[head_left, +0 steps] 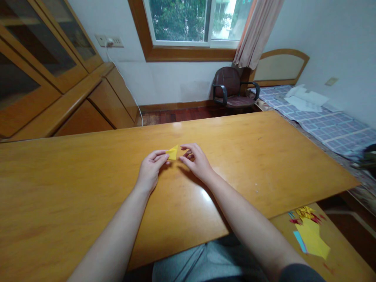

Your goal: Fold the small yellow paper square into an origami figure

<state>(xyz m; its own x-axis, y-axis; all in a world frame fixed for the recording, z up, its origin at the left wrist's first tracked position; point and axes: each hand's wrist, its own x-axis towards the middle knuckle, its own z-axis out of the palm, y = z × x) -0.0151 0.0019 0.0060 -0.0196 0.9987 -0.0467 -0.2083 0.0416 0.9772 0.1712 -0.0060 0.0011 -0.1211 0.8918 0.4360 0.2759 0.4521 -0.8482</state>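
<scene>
A small folded piece of yellow paper [173, 152] with a pointed upper corner is held just above the wooden table. My left hand [152, 166] pinches its left side between thumb and fingers. On the other side, my right hand [197, 159] is close to the paper's right edge, its thumb and fingers apart, with a small gap between them and the paper. Nothing shows in the right hand's grasp. The left fingers partly cover the paper.
The wooden table [88, 188] spreads under both arms. At lower right, a lower surface bears yellow paper sheets [313, 237], a blue sheet [299, 241] and several small folded yellow pieces [305, 212]. Beyond stand a chair [227, 88] and a bed [326, 117]; a cabinet [79, 98] is left.
</scene>
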